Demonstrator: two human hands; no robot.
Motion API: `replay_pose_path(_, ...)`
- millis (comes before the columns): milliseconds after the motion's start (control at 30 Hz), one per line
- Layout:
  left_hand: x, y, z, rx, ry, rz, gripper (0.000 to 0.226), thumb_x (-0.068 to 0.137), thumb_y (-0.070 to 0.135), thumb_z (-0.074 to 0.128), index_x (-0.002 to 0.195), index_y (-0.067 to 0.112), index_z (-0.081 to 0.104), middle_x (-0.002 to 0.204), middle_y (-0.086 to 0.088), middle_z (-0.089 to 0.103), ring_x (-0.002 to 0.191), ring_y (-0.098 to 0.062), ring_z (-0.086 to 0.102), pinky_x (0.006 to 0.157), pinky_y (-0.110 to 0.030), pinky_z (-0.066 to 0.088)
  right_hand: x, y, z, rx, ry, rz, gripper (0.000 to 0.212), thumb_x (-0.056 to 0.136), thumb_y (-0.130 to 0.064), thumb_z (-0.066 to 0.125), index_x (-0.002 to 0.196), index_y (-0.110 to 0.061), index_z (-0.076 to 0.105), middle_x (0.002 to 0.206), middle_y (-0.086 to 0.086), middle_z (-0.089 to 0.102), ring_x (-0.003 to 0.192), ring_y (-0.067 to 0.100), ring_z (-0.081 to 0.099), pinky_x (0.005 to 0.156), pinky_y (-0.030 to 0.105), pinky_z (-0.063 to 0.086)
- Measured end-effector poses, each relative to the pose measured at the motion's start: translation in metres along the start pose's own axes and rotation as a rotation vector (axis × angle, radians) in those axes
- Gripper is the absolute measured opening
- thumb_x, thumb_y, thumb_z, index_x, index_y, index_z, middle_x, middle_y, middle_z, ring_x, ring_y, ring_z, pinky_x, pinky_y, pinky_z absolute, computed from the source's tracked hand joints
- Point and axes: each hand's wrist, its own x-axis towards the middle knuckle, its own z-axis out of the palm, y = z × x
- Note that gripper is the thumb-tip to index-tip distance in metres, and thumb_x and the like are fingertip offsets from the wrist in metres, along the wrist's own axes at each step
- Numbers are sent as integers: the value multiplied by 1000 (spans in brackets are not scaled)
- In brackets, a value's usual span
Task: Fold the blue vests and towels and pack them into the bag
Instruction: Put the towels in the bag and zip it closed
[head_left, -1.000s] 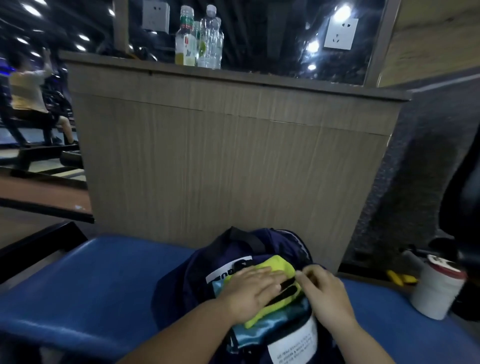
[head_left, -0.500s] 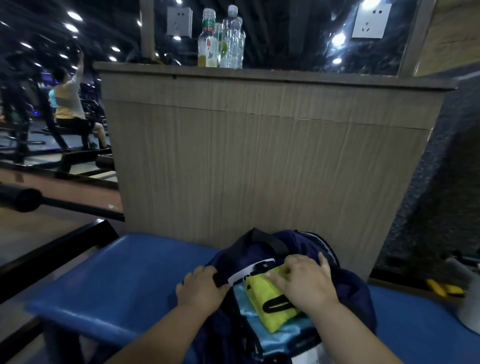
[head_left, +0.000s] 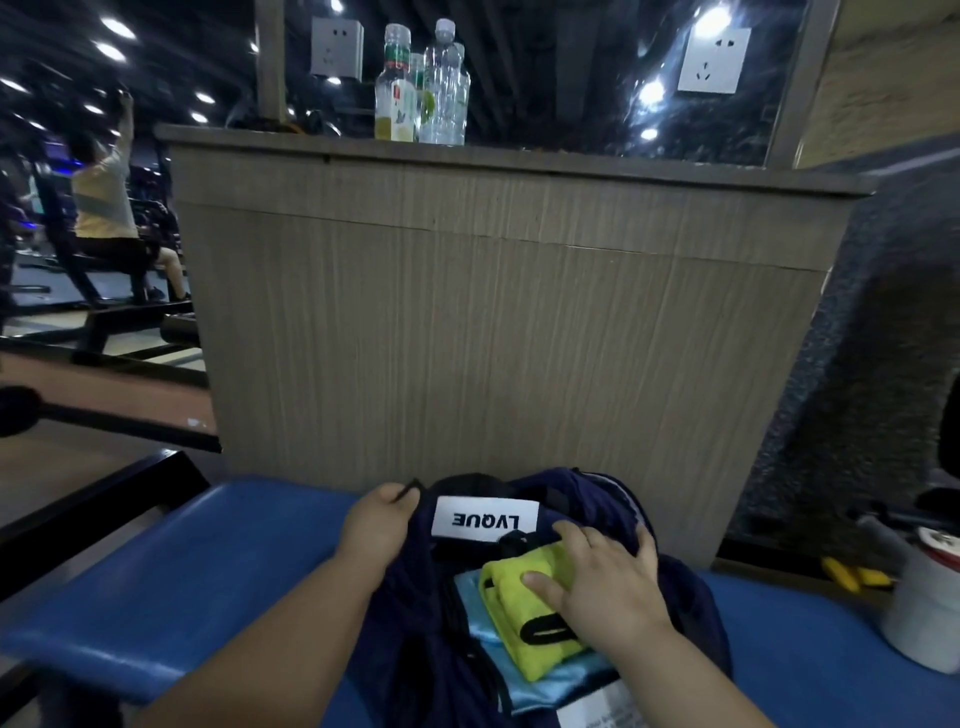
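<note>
Bag (head_left: 415, 639) is my reference, dark navy, lying open on top.

- Nearest edge of the bag: a white printed sheet (head_left: 597, 709) stuck out of the opening. Text too small to read.
- Just past it, inside the opening: blue vest (head_left: 550, 680), shiny light blue, folded flat, only its edge showing.
- On top of the vest: yellow towel (head_left: 519, 618), rolled into a short fat bundle with a black loop on its near end. Its long axis ran near-to-far, slanted a little, pointing toward the bag's label (head_left: 484, 518). It sat mid-opening, half proud of the rim, not yet sunk in.
- Right hand (head_left: 608, 582) lay flat on the towel's far end, fingers spread wide, thumb on the yellow and fingertips over onto the bag's cloth. It was pressing, not gripping.
- Left hand (head_left: 376, 530) was at the bag's left rim, curled on the cloth and pinching a small black tab (head_left: 410, 488).
- The key relation: the towel was directly under the right hand and right of the left, so the right was the nearer one. My read: push straight down while the left holds the rim out.
- Under the bag: blue bench (head_left: 171, 582). Right of the bag: white cup (head_left: 924, 613).
- Behind the bag: wood counter (head_left: 493, 338), with bottles (head_left: 421, 88) on top.
- Far left of the bag: a person (head_left: 104, 202) seated on a gym machine.
</note>
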Motion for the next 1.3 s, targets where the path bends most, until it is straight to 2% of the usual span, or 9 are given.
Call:
replay_pose_path(167,4,40,3,-402,-31,-19,23,99,26,56,107,6,64,93,-11,70,85,-25,64,79,-40,54,-2,3,-2,9,6,80,85,81,-83,18,145,-28,24,129,-11,55,123,12,50,117,54,-2)
replay_pose_path(300,6,70,3,-569,-32,20,14,98,24,57,102,12,62,86,-4,65,74,-17,59,60,-27,46,0,-1,2,10,47,117,111,57,-88,-17,138,-27,28,120,-10,60,116,13,55,115,54,0)
replay_pose_path(467,14,38,-1,42,-127,64,27,98,31,54,82,9,59,88,-12,64,83,-23,60,72,-30,46,-6,2,12,171,233,147,46,88,-73,35,109,-32,34,86,-11,60,99,9,61,114,44,12)
replay_pose_path(600,6,-5,13,527,-284,53,23,100,39,45,108,21,57,109,0,61,95,-13,54,78,-23,44,-7,14,15,364,275,205,49,93,-59,43,132,-35,28,98,-12,65,108,8,59,119,45,11)
replay_pose_path(700,-11,-12,23,610,-150,187,28,98,47,42,124,41,49,133,14,52,119,-13,48,102,-38,40,-3,20,13,378,253,201,68,95,-55,42,152,-35,9,106,-11,66,115,8,56,119,45,6)
replay_pose_path(833,-49,11,35,727,-185,425,60,86,73,35,140,45,34,141,22,39,135,-11,26,109,-41,18,4,31,15,455,262,240,50,95,-46,48,142,-30,43,124,-7,64,118,13,55,119,41,20)
replay_pose_path(967,-77,8,46,790,-360,323,109,64,90,46,149,50,-9,161,13,-4,148,-15,-10,116,-57,-9,7,42,16,498,304,319,35,87,-40,60,121,-31,63,117,-4,62,112,19,54,96,34,42)
replay_pose_path(1167,-78,-1,59,909,-347,369,95,74,73,52,145,57,-9,156,15,-28,144,-19,-29,109,-66,-16,14,56,7,464,271,322,1,90,-33,60,90,-34,60,105,-11,45,115,20,44,95,37,32)
replay_pose_path(1300,-53,-3,51,1001,-362,458,85,81,64,51,144,59,-7,159,15,-22,144,-17,-28,106,-67,-20,10,62,-1,441,307,235,24,93,-41,59,75,-34,45,79,-12,58,91,16,51,84,32,24)
